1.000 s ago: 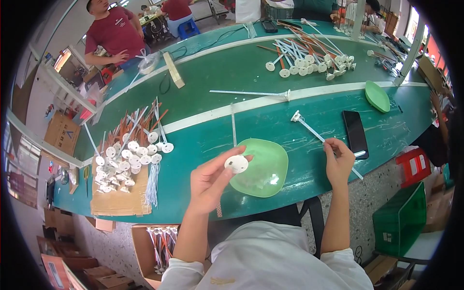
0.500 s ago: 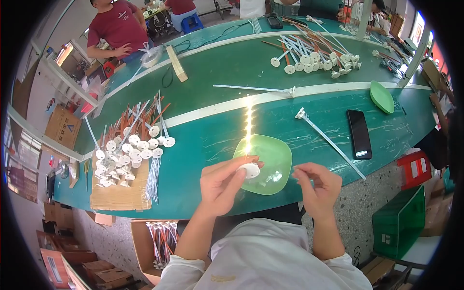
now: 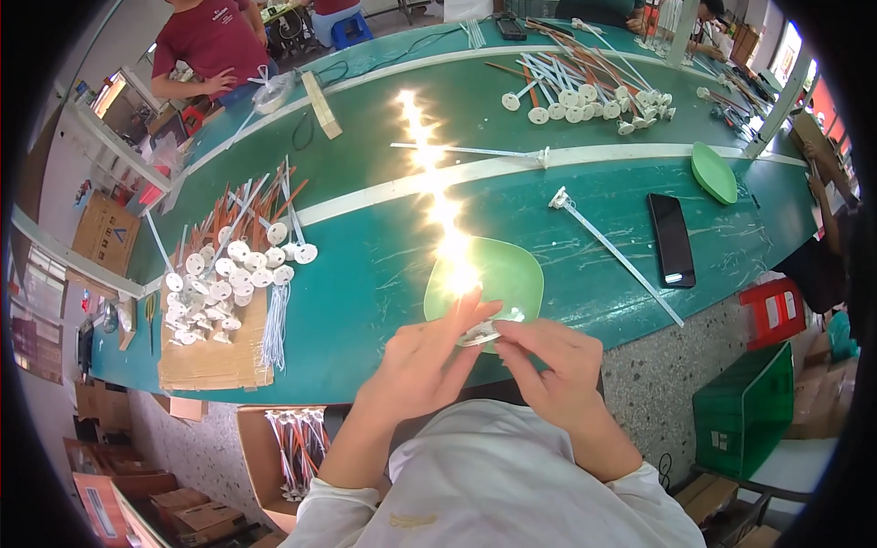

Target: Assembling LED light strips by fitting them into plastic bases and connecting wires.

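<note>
My left hand [image 3: 413, 363] is closed on the round white base [image 3: 479, 336] of an LED strip light, low over the near edge of the table. The lit strip [image 3: 445, 212] rises from it, leaning away to the left in a row of bright yellow-white points. At the base's right side, my right hand [image 3: 554, 367] has thumb and fingertips pinched together; whatever they may hold is too small to tell. Just beyond both hands lies a light green dish [image 3: 516, 274], partly covered by them, with small shiny pieces inside.
Strip lights with white bases [image 3: 239, 265] are heaped on cardboard [image 3: 219, 352] at left; another heap [image 3: 585, 102] is at the far right. A single strip light [image 3: 617, 256], a black phone [image 3: 671, 239] and a second green dish [image 3: 713, 173] lie right. A person [image 3: 208, 50] stands across the table.
My right hand has moved left and met the white base in my left hand. The base has come slightly nearer to me, and the glowing strip now leans left and looks longer.
</note>
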{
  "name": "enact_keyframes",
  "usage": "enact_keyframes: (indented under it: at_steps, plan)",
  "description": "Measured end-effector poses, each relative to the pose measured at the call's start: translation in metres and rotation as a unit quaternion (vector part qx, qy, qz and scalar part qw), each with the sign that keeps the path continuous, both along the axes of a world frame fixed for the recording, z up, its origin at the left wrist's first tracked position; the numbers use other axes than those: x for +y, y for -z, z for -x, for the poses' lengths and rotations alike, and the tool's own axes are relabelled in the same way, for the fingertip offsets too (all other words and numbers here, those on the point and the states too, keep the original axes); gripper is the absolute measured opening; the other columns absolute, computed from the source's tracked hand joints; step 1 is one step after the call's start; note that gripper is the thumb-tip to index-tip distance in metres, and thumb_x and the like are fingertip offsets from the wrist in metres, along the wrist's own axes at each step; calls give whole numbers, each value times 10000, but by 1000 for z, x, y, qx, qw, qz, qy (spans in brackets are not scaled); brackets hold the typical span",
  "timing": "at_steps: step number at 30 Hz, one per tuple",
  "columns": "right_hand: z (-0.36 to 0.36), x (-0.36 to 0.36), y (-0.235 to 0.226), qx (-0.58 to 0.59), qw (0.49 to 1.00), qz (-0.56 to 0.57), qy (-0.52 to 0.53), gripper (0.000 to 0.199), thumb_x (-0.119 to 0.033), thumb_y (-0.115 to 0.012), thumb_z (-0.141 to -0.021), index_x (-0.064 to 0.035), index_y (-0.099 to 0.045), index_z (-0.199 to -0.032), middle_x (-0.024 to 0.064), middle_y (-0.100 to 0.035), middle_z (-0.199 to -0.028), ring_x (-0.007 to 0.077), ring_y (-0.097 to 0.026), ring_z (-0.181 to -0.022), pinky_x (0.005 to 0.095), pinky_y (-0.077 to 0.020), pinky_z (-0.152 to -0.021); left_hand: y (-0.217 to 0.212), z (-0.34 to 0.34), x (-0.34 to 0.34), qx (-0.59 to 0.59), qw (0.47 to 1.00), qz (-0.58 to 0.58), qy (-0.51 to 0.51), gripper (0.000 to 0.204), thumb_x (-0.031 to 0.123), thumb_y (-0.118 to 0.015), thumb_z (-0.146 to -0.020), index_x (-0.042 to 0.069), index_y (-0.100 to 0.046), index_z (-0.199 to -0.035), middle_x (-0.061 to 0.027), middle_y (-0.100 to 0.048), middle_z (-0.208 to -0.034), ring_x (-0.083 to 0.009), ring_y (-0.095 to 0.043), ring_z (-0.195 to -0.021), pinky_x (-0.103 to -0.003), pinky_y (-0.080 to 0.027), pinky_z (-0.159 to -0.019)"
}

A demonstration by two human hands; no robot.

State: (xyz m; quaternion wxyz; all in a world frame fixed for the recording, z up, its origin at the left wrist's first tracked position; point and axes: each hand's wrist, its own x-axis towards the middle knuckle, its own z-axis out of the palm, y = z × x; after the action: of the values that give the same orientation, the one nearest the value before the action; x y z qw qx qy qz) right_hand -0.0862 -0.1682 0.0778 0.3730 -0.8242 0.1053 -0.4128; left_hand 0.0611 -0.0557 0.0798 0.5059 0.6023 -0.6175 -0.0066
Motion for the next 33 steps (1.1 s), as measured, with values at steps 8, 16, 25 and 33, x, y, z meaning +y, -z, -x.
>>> enact_keyframes:
  at_steps: [8,16,25,33]
  plan:
    - [0,15,3,-49,998,-37,32,159,77,-721,-773,40,-692,-925,138,-680,-746,213,-661,-619,272,-496,-542,1,9,2,-54,989,118,-75,346,-26,-764,-713,-23,-700,-1053,-173,-726,-1017,-251,-727,-752,-283,-575,-619]
    - [1,6,-3,-111,982,154,-1,185,119,-701,-716,63,-687,-891,144,-664,-804,239,-623,-597,291,-497,-507,-6,-1,13,52,994,96,18,219,-94,-745,-651,-34,-695,-856,-234,-724,-942,-261,-730,-778,-293,-583,-685]
    - [5,5,-7,-101,971,219,5,221,123,-686,-677,67,-691,-890,131,-664,-808,238,-638,-619,291,-518,-515,-13,0,16,67,995,74,17,115,-63,-729,-680,-42,-689,-785,-211,-729,-923,-240,-730,-762,-282,-576,-672]
    - [5,6,-7,-102,972,211,18,201,122,-698,-699,64,-689,-891,130,-665,-810,238,-634,-609,292,-515,-517,-12,2,13,51,997,57,15,166,-100,-714,-690,-12,-664,-821,-134,-728,-909,-204,-708,-704,-243,-552,-624]
